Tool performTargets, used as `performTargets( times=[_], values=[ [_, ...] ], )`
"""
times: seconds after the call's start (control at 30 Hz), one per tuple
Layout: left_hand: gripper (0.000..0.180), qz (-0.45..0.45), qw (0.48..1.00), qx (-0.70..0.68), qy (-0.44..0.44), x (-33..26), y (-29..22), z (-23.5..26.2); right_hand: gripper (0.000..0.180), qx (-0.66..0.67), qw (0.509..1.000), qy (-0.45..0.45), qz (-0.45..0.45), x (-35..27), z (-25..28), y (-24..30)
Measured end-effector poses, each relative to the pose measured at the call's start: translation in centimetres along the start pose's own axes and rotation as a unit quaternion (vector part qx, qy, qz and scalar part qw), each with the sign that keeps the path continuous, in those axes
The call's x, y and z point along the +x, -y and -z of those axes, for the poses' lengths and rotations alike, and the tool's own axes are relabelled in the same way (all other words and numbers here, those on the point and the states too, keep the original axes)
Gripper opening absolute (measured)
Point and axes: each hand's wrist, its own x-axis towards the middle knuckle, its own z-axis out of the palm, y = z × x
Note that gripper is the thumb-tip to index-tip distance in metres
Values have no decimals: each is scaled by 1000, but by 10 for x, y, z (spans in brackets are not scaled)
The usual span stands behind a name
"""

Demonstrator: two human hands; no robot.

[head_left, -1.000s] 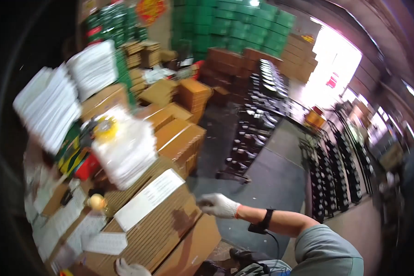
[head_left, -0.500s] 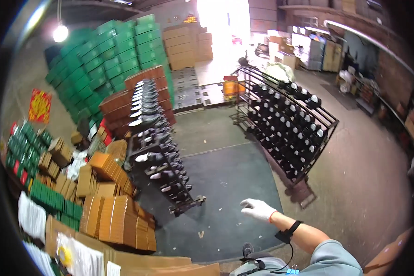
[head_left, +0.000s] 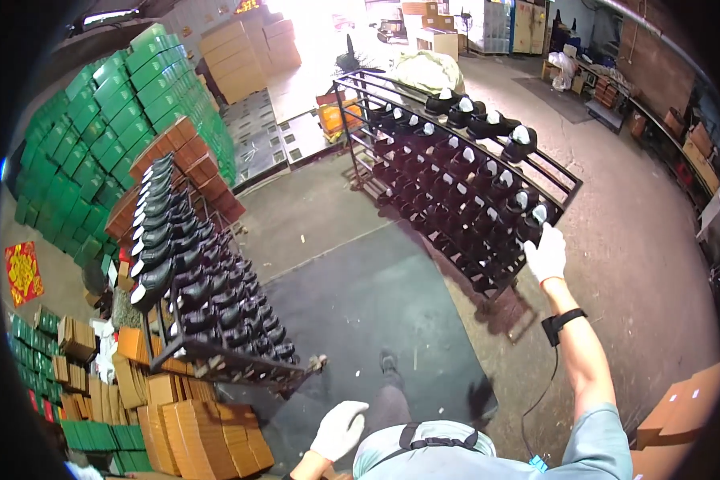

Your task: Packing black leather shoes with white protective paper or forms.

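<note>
Black shoes, in the head view, on the tiers of a dark metal rack ahead to the right. Right gloved hand at its near end, beside the end shoes; contact and grip impossible to tell. Left gloved hand low by the thigh, finger closure unclear.

LIGHT: white daylight glared through far doorway, burning out detail | SHADE: right-hand rack looked dim, purplish low down; dark shadow lay on mat | LENS: straight edges bowed, black vignette ringed rim | FOCUS: mostly sharp
</note>
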Motion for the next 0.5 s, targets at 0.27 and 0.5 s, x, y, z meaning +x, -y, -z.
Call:
performTargets(
  times=[0.27, 0.5],
  values=[
    [29, -92, 994, -36, 43, 384, 38, 35, 71, -110, 992, 39, -55, 191, -113, -59],
    [43, 24, 979, -199, 28, 736, 72, -12, 33, -158, 984, 27, -71, 229, -134, -57]
  ],
)
